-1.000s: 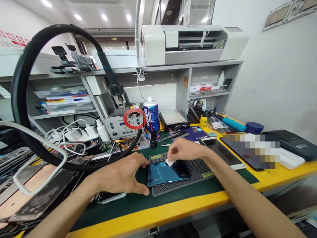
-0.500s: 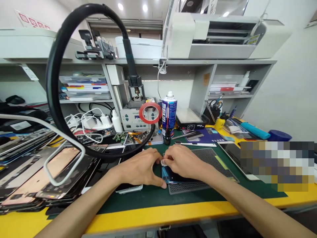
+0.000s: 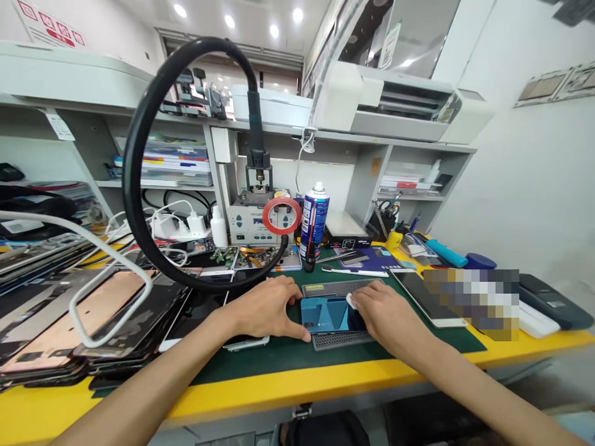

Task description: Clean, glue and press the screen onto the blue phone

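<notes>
A blue phone back cover lies flat on a grey perforated mat on the green bench mat. My left hand rests at the cover's left edge, thumb and fingers bracing it. My right hand presses a small white wipe onto the cover's right part, fingers pinched on the wipe. Part of the cover is hidden under the right hand.
A spray can, a red tape roll and a grey rework station stand behind. A black hose loops overhead. Stacked phone panels fill the left; a white phone lies right. White tool behind the mat.
My right hand has slid the white wipe from the cover's left end to its right end. The left hand stays at the left edge. The camera view shifted.
</notes>
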